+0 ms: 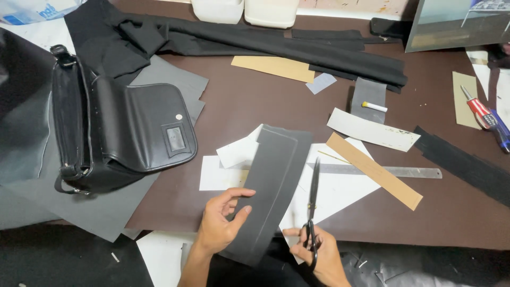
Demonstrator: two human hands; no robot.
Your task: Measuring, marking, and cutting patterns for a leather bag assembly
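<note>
Bag (114, 133) left of leather strip (273, 186), ruler (393, 171) right (scissors (313, 202) between)

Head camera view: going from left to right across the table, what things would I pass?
Black leather bag → left hand holding a dark grey strip → scissors in the right hand → tan cardboard strip → red and blue screwdriver.

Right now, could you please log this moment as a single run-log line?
left hand: holds dark grey strip | right hand: holds scissors, blades beside strip's right edge | under: white paper, steel ruler
</note>
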